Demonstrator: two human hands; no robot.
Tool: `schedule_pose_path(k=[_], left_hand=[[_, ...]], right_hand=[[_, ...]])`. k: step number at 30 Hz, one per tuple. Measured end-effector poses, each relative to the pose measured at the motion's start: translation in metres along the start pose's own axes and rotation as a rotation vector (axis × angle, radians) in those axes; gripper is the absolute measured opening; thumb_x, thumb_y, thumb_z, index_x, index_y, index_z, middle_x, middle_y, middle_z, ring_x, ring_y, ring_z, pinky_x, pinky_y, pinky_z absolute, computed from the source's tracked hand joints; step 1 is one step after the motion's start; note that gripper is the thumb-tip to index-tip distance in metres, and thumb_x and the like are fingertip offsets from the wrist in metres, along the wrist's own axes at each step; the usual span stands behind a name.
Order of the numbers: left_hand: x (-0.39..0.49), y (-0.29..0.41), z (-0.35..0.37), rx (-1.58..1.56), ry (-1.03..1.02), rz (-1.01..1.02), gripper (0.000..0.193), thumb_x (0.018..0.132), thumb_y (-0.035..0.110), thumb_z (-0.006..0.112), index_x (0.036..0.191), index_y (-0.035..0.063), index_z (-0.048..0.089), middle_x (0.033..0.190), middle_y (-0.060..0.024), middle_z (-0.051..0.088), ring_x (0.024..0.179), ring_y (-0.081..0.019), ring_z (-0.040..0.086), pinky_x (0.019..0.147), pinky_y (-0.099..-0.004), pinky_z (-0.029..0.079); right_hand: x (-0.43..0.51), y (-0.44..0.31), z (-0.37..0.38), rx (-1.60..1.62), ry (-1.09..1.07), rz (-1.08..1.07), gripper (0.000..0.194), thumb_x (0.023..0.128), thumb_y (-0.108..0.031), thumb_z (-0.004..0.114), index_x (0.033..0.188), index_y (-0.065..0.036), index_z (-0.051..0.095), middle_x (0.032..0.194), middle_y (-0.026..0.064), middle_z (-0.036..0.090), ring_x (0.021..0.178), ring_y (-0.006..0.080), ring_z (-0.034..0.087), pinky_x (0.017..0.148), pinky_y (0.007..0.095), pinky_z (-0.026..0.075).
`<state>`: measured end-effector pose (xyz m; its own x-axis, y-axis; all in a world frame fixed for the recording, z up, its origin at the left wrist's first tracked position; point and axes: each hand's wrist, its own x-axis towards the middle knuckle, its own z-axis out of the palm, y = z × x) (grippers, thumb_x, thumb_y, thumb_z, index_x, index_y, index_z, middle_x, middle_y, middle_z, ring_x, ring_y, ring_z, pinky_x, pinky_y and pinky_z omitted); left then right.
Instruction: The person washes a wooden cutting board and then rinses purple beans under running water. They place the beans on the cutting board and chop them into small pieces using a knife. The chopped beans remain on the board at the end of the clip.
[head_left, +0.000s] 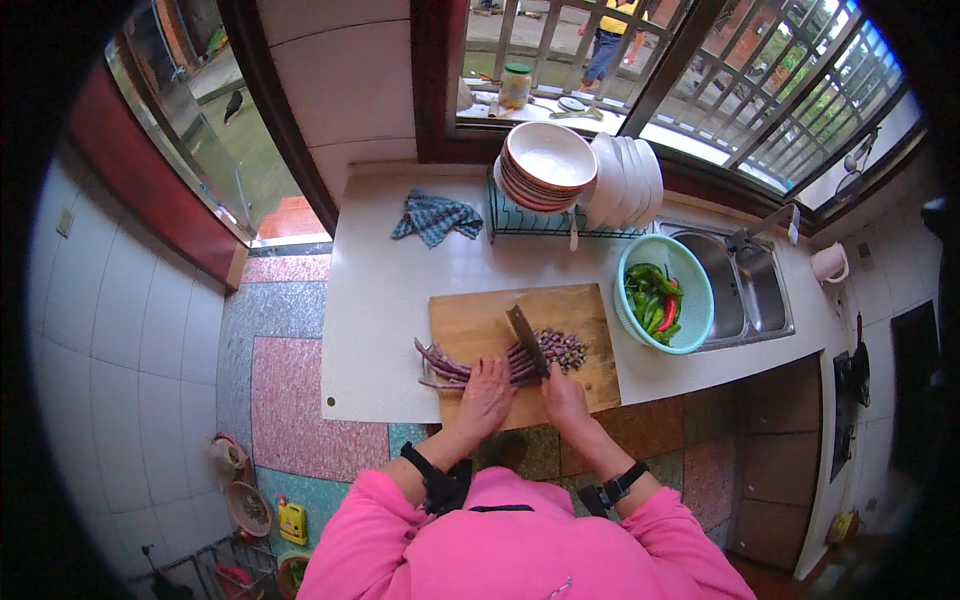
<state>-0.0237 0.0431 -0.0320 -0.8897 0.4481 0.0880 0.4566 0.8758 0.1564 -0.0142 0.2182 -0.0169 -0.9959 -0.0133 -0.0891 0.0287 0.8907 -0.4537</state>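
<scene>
My left hand (487, 394) presses down on a bundle of purple long beans (442, 365) that lies across a wooden cutting board (469, 319). The uncut ends stick out past the board's left edge. In my right hand (562, 397) is the handle of a cleaver (526, 337), its dark blade standing across the beans just right of my left hand. Short cut bean pieces (562, 349) are heaped to the right of the blade, on the board.
Right of the board stands a turquoise plastic colander (701, 300) with green and red peppers (652, 304). Behind are a dish rack (525, 227) with stacked bowls (551, 157) and white plates (626, 180), a checked cloth (435, 217) and a steel double sink (712, 262). A person (607, 37) is outside the window.
</scene>
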Motion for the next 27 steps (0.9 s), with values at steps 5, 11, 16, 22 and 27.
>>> schedule_pose_path(k=[5, 11, 16, 22, 27], left_hand=[[-0.003, 0.002, 0.006, -0.053, 0.049, -0.024, 0.068, 0.085, 0.036, 0.060, 0.129, -0.0125, 0.044, 0.124, -0.0227, 0.051, 0.116, -0.0353, 0.046, 0.101, -0.0444, 0.035], [-0.002, 0.003, 0.005, -0.016, 0.099, -0.007, 0.068, 0.086, 0.033, 0.060, 0.131, -0.0135, 0.042, 0.120, -0.0223, 0.052, 0.115, -0.0354, 0.046, 0.101, -0.0446, 0.035], [-0.001, 0.001, 0.002, 0.064, 0.080, 0.007, 0.060, 0.086, 0.032, 0.056, 0.124, -0.0126, 0.047, 0.120, -0.0217, 0.049, 0.111, -0.0337, 0.044, 0.096, -0.0414, 0.036], [-0.003, 0.001, 0.002, 0.081, 0.098, 0.020, 0.060, 0.085, 0.030, 0.055, 0.126, -0.0130, 0.046, 0.119, -0.0215, 0.049, 0.107, -0.0324, 0.045, 0.096, -0.0412, 0.035], [-0.003, 0.001, 0.005, -0.027, 0.064, -0.017, 0.067, 0.085, 0.031, 0.057, 0.132, -0.0137, 0.040, 0.124, -0.0237, 0.048, 0.113, -0.0345, 0.046, 0.099, -0.0431, 0.036]], right_hand=[[-0.017, -0.001, -0.026, 0.150, 0.050, -0.047, 0.016, 0.089, -0.014, 0.056, 0.097, -0.001, 0.051, 0.072, 0.0250, 0.061, 0.070, 0.0463, 0.060, 0.061, 0.0558, 0.045], [-0.038, -0.014, -0.054, -0.023, -0.032, -0.074, 0.016, 0.089, -0.014, 0.056, 0.094, -0.001, 0.049, 0.068, 0.0261, 0.060, 0.068, 0.0465, 0.060, 0.061, 0.0556, 0.046], [-0.032, -0.016, -0.040, -0.096, -0.111, 0.020, 0.016, 0.089, -0.015, 0.055, 0.094, 0.000, 0.050, 0.069, 0.0255, 0.061, 0.069, 0.0460, 0.061, 0.063, 0.0560, 0.046], [-0.001, -0.015, 0.001, -0.065, -0.030, -0.020, 0.018, 0.090, -0.015, 0.053, 0.100, 0.000, 0.051, 0.073, 0.0248, 0.062, 0.071, 0.0456, 0.061, 0.063, 0.0540, 0.047], [-0.007, -0.011, -0.006, 0.115, 0.100, -0.079, 0.018, 0.091, -0.015, 0.054, 0.103, -0.003, 0.051, 0.077, 0.0244, 0.063, 0.071, 0.0448, 0.061, 0.062, 0.0525, 0.047]])
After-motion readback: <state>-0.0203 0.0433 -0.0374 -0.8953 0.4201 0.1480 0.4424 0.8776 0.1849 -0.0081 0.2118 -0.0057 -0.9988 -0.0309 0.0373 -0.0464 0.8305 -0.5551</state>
